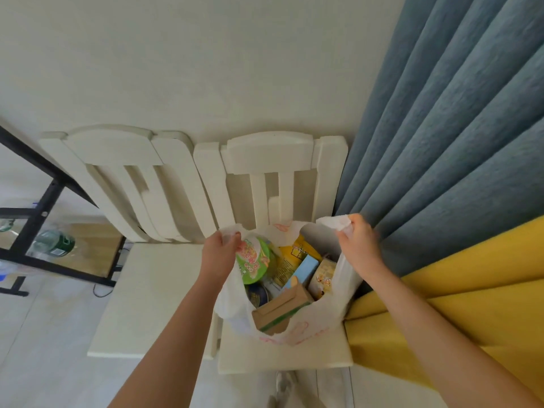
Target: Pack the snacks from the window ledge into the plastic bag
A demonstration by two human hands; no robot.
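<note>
Our left hand (219, 248) and right hand (357, 245) reach over the chair (279, 359), each gripping a handle of the bag (297, 332) standing open on it, full of snacks (282, 310), so we judge packing nearly done, though no ledge shows.

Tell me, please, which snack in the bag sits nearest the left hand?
The round green-lidded cup, just beside the left hand; the boxes lie further right.

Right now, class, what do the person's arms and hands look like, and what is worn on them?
Both forearms are bare, and no sleeves show. The left hand and right hand wear no gloves, and no watch, bracelet or ring is visible.
</note>
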